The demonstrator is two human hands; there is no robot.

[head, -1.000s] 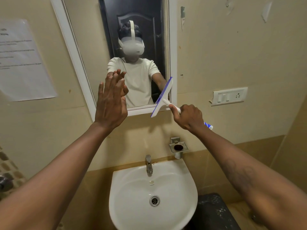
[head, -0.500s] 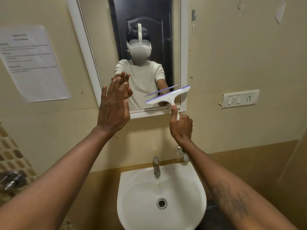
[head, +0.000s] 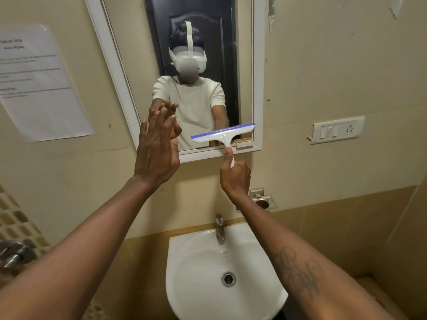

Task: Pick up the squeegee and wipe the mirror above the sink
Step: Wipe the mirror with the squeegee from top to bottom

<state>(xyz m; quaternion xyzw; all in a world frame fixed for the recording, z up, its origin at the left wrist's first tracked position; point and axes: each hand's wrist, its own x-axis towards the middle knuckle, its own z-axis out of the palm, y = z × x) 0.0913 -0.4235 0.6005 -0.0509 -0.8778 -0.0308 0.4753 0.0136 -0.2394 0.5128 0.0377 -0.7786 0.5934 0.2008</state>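
A white squeegee (head: 223, 135) with a blue rubber edge lies flat against the bottom right of the mirror (head: 138, 65), its blade nearly level. My right hand (head: 234, 176) is closed around its handle just below the mirror's white frame. My left hand (head: 156, 148) is raised with flat, spread fingers at the mirror's lower left edge, holding nothing. The white sink (head: 221, 273) sits below both arms.
A steel tap (head: 219, 229) stands at the sink's back rim, a metal holder (head: 263, 200) on the wall beside it. A switch plate (head: 337, 130) is on the right wall, a paper notice (head: 39, 84) on the left. A small block (head: 243, 143) rests on the mirror's lower ledge.
The squeegee turned from tilted on end to level and came flat onto the lower right of the mirror glass. My left hand stayed raised at the mirror's left edge.
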